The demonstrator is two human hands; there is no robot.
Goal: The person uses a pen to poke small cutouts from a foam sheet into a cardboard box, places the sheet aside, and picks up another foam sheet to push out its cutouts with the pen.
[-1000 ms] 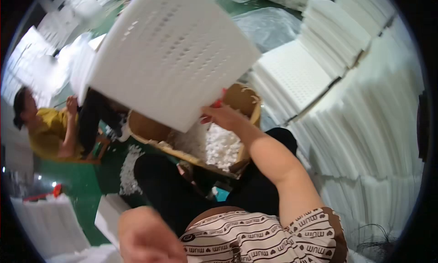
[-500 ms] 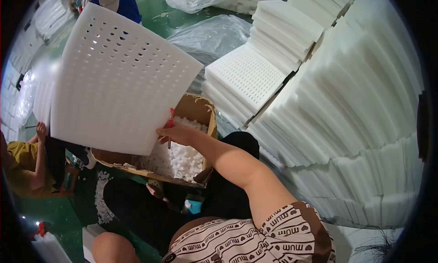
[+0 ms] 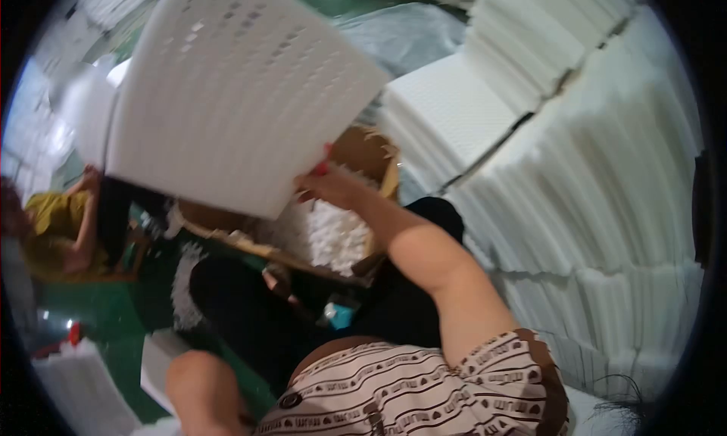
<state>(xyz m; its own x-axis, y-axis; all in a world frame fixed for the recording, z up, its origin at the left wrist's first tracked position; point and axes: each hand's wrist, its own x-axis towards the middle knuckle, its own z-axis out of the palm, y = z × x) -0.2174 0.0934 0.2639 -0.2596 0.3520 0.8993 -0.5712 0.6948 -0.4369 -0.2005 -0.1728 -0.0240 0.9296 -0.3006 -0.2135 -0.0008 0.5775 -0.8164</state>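
A large white foam sheet (image 3: 227, 110), with rows of holes through its upper part, is tilted up over a cardboard box (image 3: 379, 152). My right hand (image 3: 326, 188) is closed at the sheet's lower right edge. A small red object (image 3: 326, 160) shows at the same hand; motion blur hides its kind. White foam bits (image 3: 341, 235) fill the box below the hand. Of my left arm only a bent, bare part (image 3: 201, 383) appears at the bottom left, and the left hand is out of sight.
Tall stacks of white foam sheets (image 3: 583, 171) line the right side, with a holed stack (image 3: 454, 107) behind the box. Clear plastic wrapping (image 3: 409, 35) lies at the back. A co-worker in a yellow top (image 3: 60, 224) sits at left. Foam scraps (image 3: 187, 284) litter the floor.
The view has shifted, so the sheet, box and right hand appear farther right and higher. My right hand stays at the sheet's edge.
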